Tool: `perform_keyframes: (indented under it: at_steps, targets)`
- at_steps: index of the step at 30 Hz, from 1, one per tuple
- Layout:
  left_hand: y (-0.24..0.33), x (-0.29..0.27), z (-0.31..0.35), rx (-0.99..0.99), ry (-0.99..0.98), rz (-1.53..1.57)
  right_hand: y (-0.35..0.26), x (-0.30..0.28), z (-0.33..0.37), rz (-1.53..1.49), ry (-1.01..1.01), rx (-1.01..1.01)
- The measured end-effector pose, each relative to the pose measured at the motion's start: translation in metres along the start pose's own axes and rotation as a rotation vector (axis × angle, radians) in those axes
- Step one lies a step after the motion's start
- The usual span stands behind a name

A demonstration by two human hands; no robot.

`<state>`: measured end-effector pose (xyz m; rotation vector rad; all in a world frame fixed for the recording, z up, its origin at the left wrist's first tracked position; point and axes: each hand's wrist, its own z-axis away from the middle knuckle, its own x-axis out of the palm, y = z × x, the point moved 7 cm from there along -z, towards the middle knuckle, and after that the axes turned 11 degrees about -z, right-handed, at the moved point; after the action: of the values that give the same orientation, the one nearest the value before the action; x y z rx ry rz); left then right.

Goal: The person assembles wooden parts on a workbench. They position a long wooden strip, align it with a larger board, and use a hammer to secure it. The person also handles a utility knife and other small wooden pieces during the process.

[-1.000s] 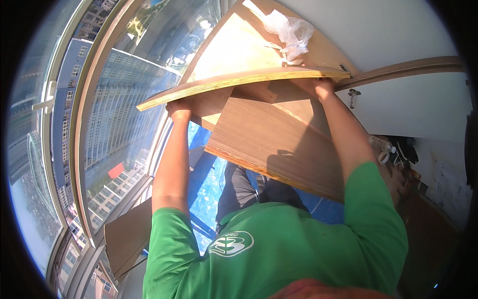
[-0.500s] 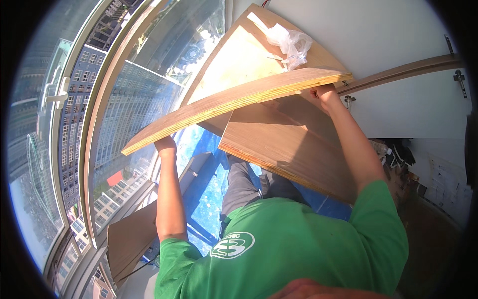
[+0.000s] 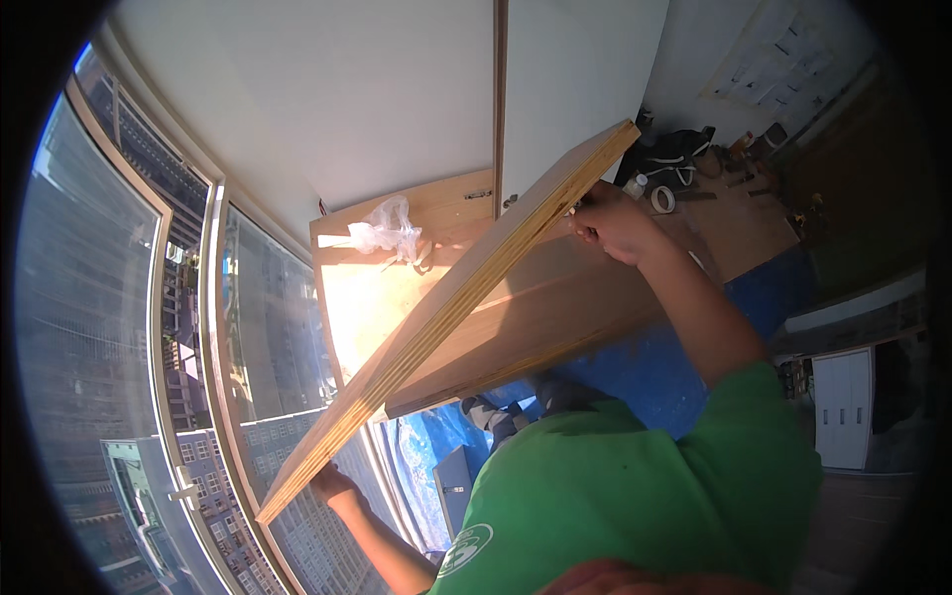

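A long plywood board (image 3: 451, 312) with a wood-grain face and layered edge is held up on its side. It slants from the lower left, by the window, to the upper right. My left hand (image 3: 335, 486) grips its lower left end, with most fingers hidden behind it. Close to the upper right end, my right hand (image 3: 610, 226) has its fingers curled against the board. Beyond and below the board is a wooden panel surface (image 3: 347, 297), partly sunlit. A crumpled clear plastic bag (image 3: 387, 230) lies on it.
Tall window frames (image 3: 223, 327) run along the left. White panels (image 3: 575, 79) stand at the back. A tape roll (image 3: 662, 200) and a bottle (image 3: 636, 185) are at the right. Blue sheeting (image 3: 625, 362) covers the floor, with a grey panel (image 3: 454, 496) near my legs.
My view has turned to the right. The board has gone from a shallow slant to a steep one, its right end higher and its left end lower. Both hands stay on it.
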<state>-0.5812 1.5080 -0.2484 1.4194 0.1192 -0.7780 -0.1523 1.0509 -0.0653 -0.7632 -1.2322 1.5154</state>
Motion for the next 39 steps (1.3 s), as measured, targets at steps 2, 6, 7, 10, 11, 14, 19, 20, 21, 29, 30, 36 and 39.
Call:
perform_keyframes:
  at_steps: [2,6,7,10,11,14,19,20,21,29,30,36,39]
  targets:
    - [0.048,0.014,0.005,0.157,0.0,0.046,-0.012,-0.039,0.042,-0.08,0.07,-0.04]
    - [0.093,0.039,0.006,0.358,-0.166,0.01,-0.017,-0.109,0.122,-0.242,0.197,-0.074]
    - [0.107,0.048,0.018,0.377,-0.182,0.012,-0.018,-0.123,0.145,-0.276,0.255,-0.076]
    - [0.153,0.07,0.057,0.535,-0.257,0.075,-0.003,-0.175,0.213,-0.324,0.367,-0.11]
    - [0.159,0.078,0.069,0.556,-0.299,0.041,0.006,-0.195,0.236,-0.328,0.39,-0.124]
    - [0.201,0.105,0.149,0.608,-0.373,-0.039,0.051,-0.267,0.309,-0.321,0.553,-0.164]
    - [0.216,0.159,0.303,0.749,-0.474,-0.117,0.145,-0.393,0.456,-0.394,0.96,-0.197]
    - [0.214,0.168,0.332,0.836,-0.477,-0.152,0.167,-0.417,0.483,-0.418,0.983,-0.236]
    - [0.217,0.183,0.372,1.095,-0.529,-0.24,0.191,-0.443,0.513,-0.442,1.017,-0.276]
    - [0.201,0.3,0.601,1.231,-0.919,-0.347,0.296,-0.548,0.764,-0.382,1.4,-0.381]
    - [0.199,0.314,0.622,1.255,-0.938,-0.354,0.302,-0.557,0.788,-0.354,1.424,-0.37]
    - [0.2,0.404,0.726,1.402,-1.097,-0.243,0.322,-0.591,0.849,-0.434,1.621,-0.443]
    - [0.207,0.453,0.758,1.283,-1.211,-0.255,0.322,-0.622,0.85,-0.378,1.603,-0.433]
